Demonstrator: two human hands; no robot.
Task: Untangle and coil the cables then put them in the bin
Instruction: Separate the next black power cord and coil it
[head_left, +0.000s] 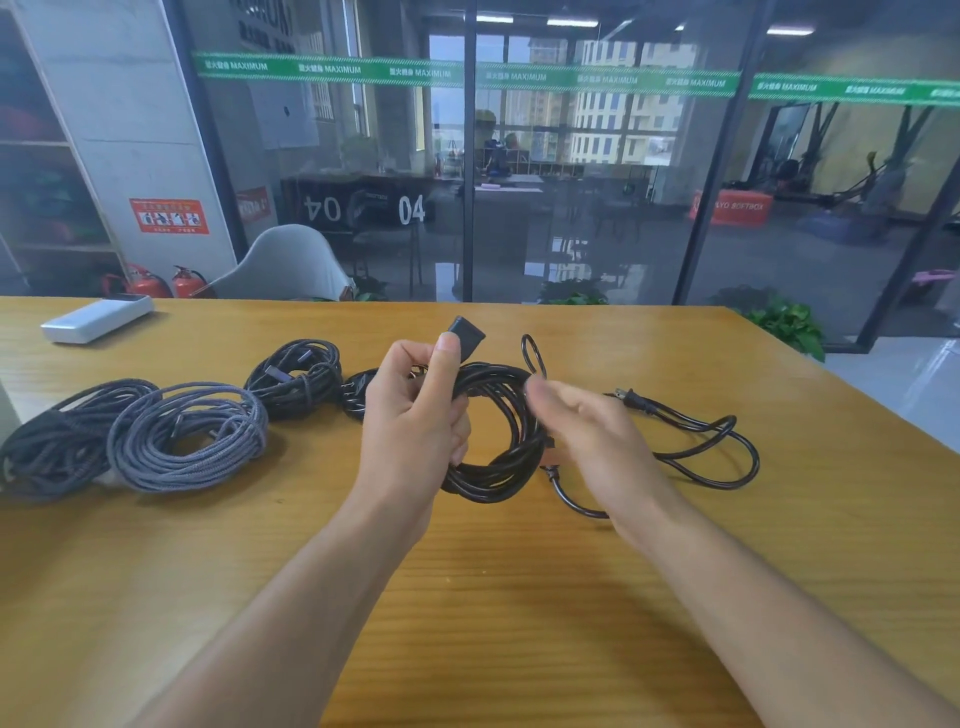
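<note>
My left hand grips a coil of black power cable above the table, thumb pressing its black connector end. My right hand is beside the coil's right side, blurred, and its fingers touch the cable near a small loop. The cable's loose tail lies on the table to the right, ending in a pronged plug. On the left lie coiled cables: a dark braided one, a grey braided one, a black one, and a small black one.
The wooden table stretches to a right edge near some green plants. A white power bank lies at the far left. A grey chair and a glass wall stand behind. No bin is in view.
</note>
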